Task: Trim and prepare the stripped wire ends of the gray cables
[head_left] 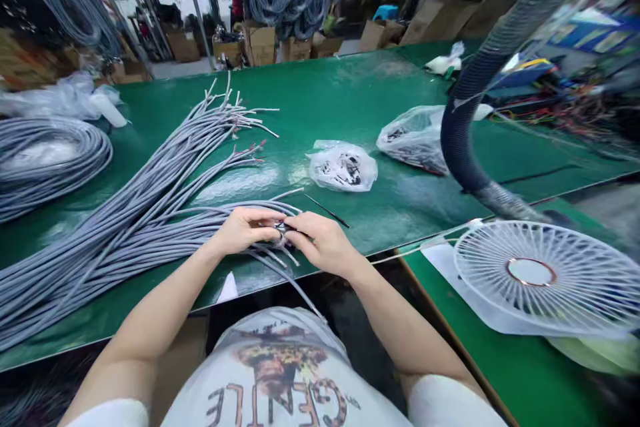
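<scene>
in the head view, the left hand (245,230) and the right hand (324,242) meet at the near edge of the green tabletop (350,93), fingertips touching. both sets of fingers are curled closed around a small dark part (281,233) at the end of a grey cable (280,265); the part is mostly hidden by the fingers, so its shape cannot be told. the held cable trails off the tabletop edge toward the person's shirt.

left of the hands, a long bundle of grey cables (125,227) lies across the tabletop, its stripped ends fanned out at the far end. a coil of grey cable (45,160) lies at the far left. beyond the hands sit a thin dark rod (327,211) and a small clear bag (343,165) of dark pieces; a larger clear bag (415,137) lies further right. a white fan (545,277) lies face up to the right, beneath a dark ribbed hose (480,73).
</scene>
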The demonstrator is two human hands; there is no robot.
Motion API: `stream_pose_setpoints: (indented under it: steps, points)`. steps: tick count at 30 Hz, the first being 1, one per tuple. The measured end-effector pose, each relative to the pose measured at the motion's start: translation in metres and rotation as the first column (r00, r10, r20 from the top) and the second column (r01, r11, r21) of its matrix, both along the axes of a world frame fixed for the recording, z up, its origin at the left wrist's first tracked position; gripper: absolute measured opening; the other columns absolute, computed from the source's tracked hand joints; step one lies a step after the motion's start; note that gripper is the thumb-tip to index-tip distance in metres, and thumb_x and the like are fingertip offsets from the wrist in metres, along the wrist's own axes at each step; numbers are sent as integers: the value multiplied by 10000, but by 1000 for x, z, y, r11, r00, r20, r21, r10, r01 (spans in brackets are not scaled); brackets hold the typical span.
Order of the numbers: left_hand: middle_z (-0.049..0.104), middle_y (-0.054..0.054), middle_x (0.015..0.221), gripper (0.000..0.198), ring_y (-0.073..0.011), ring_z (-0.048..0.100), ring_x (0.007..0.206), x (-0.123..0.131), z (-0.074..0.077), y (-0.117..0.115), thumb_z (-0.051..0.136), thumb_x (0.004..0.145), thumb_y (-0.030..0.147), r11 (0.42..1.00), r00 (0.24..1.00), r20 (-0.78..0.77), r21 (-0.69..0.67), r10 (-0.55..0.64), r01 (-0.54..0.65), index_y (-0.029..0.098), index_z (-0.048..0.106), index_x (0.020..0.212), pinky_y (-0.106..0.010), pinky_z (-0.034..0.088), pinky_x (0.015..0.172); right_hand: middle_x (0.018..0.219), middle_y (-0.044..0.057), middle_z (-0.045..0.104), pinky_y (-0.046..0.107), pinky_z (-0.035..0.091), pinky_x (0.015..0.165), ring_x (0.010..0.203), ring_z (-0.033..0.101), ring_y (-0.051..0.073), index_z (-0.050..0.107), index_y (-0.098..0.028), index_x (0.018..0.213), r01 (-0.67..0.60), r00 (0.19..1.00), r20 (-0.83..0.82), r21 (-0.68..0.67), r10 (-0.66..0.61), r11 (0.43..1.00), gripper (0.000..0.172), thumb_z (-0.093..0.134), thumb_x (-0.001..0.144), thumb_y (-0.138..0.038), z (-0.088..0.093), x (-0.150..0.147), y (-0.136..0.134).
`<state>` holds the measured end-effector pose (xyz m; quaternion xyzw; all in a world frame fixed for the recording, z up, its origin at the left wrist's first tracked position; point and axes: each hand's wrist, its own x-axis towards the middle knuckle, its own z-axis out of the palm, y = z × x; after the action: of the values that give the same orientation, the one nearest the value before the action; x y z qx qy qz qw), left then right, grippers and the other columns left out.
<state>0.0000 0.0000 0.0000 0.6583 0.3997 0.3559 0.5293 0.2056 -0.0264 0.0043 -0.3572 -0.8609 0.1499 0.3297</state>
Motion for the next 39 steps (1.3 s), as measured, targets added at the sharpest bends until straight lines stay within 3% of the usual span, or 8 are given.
stream_pose_setpoints:
  steps: [4, 7, 9, 13, 17, 25, 34, 39]
  points:
    - [705, -56, 806, 375, -141, 629, 697, -3, 2, 2, 763, 650, 287, 999, 998, -46, 8, -53, 54, 126, 734, 988, -238, 535, 654, 861, 70, 711, 254, 482, 699, 759, 639, 156, 655, -166, 1026, 19, 1000, -10, 3, -19, 1000, 230, 469, 928, -259, -7, -3, 0]
    - [676, -84, 970, 339, -167, 642, 824, -9, 12, 6, 736, 699, 320, 989, 992, -106, 120, -74, 86, 162, 732, 998, -244, 534, 690, 832, 76, 706, 248, 476, 669, 724, 640, 153, 657, -150, 1028, 50, 999, -16, 39, -50, 998, 244, 470, 928, -272, -14, -5, 0]
    - [644, -88, 1016, 276, -144, 632, 805, -11, 20, 9, 704, 742, 321, 971, 987, -144, 216, -72, 103, 183, 738, 979, -235, 524, 683, 812, 76, 702, 246, 472, 659, 707, 639, 152, 659, -143, 1028, 69, 997, -22, 50, -68, 996, 255, 469, 928, -282, -18, -6, 1]
    - [645, -72, 860, 214, -103, 591, 657, -5, 29, 16, 659, 792, 332, 941, 973, -159, 268, -167, 205, 159, 749, 880, -226, 498, 636, 767, 67, 693, 239, 455, 634, 668, 626, 144, 669, -144, 1031, 75, 996, -45, 41, -74, 996, 272, 463, 930, -290, -19, -5, 3]
    - [638, -57, 756, 243, -103, 571, 626, 4, 26, 21, 633, 812, 355, 952, 973, -153, 227, -173, 206, 127, 716, 804, -215, 461, 596, 766, 56, 698, 226, 433, 607, 641, 609, 129, 688, -159, 1002, 66, 996, -57, 10, -66, 998, 262, 474, 926, -289, -19, -4, 6]
    - [634, -47, 709, 263, -113, 566, 632, 8, 7, 21, 687, 758, 367, 989, 989, 30, 23, -147, 146, 104, 679, 766, -226, 459, 602, 749, 50, 703, 216, 408, 591, 613, 597, 116, 711, -161, 915, 49, 997, -66, -20, -50, 999, 240, 497, 910, -270, -25, -1, 7]
    - [651, -22, 679, 250, -88, 565, 598, 15, 5, 21, 718, 728, 355, 993, 984, 170, -101, -49, 67, 112, 659, 742, -210, 471, 617, 822, 56, 727, 223, 462, 640, 669, 639, 126, 707, -168, 902, 31, 980, -194, -101, -50, 994, 212, 518, 898, -263, -21, 3, 7]
    - [658, -19, 674, 241, -85, 567, 589, 16, 3, 21, 728, 720, 342, 989, 979, 195, -128, -51, 77, 112, 658, 739, -209, 469, 614, 845, 58, 734, 237, 481, 660, 705, 656, 142, 707, -181, 935, 24, 987, -153, -119, -42, 993, 211, 521, 895, -271, -20, 5, 7]
